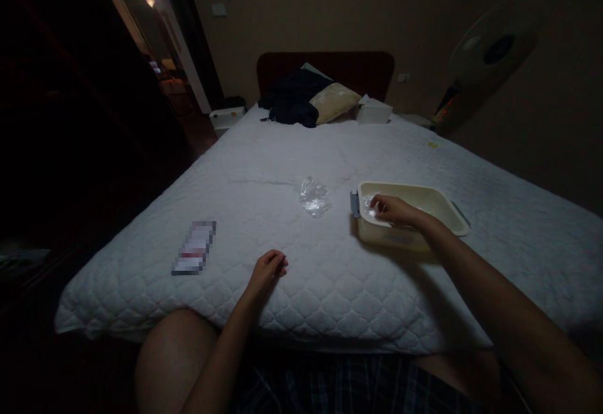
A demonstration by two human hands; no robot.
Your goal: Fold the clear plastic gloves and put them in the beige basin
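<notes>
Right hand [393, 210] dips into bin [389, 235] on bed [325, 294], likely set there for easy reach, grip at plastic [369, 205] (clenched or not, can't tell); left hand [269, 266] relaxed, released, near bag [315, 198].

I see a white quilted bed [325, 156] carrying a tub [380, 233], clear bag [315, 200], blurred flat item [195, 248], yellow scrap [432, 145], dark cloth [293, 112], pillow [335, 102] and white box [375, 114].

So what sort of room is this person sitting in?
Most likely a bedroom: a large bed with a quilted white cover fills the view, a dark headboard stands against the wall, and a pillow lies near it.
</notes>
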